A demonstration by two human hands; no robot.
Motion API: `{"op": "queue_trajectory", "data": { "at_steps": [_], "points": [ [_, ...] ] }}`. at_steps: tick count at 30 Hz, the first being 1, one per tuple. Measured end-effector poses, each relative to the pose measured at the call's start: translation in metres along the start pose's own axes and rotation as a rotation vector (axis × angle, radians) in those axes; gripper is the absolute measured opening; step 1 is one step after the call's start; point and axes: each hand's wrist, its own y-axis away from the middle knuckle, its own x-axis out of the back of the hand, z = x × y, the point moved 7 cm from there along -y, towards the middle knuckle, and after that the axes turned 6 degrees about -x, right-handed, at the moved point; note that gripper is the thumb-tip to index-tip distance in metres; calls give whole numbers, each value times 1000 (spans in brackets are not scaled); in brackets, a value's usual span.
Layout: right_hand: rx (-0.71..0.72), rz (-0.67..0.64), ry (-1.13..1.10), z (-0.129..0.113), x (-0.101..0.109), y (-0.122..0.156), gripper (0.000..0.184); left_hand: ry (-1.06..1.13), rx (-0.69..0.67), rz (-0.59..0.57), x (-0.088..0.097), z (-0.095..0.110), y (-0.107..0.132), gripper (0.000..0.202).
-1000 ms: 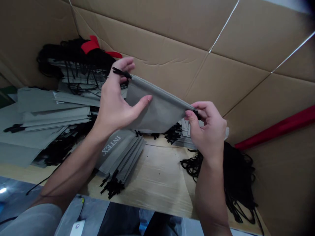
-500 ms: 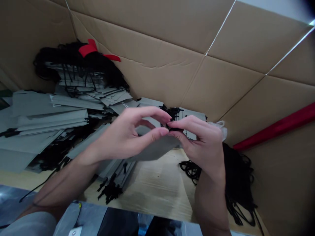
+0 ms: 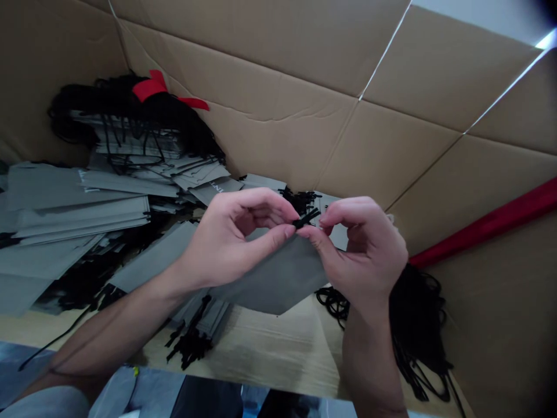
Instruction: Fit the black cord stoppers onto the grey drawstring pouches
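The left hand has its grip drawn together, thumb and forefinger pinched on the knotted black cord at the top edge of the grey pouch, which hangs below the 2 hands, over the bench. The right hand is curled, its thumb tip at the cord; I cannot tell whether its grip closes on anything.
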Motion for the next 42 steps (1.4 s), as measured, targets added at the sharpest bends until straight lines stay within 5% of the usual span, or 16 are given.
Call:
{"op": "queue_trajectory", "data": {
  "at_steps": [9, 17, 27, 42],
  "points": [
    [49, -128, 114, -21, -6, 4, 28, -300, -267, -14, 0, 24, 6, 12],
    [-111, -175, 39, -13, -4, 6, 22, -482, -411, -132, 2, 36, 5, 12],
    [-92, -220, 129, -14, -8, 7, 21, -845, -690, -177, -2, 41, 24, 14],
    [-113, -224, 179, -11, -7, 8, 21, -880, -744, -191, -7, 33, 25, 13]
  ]
}}
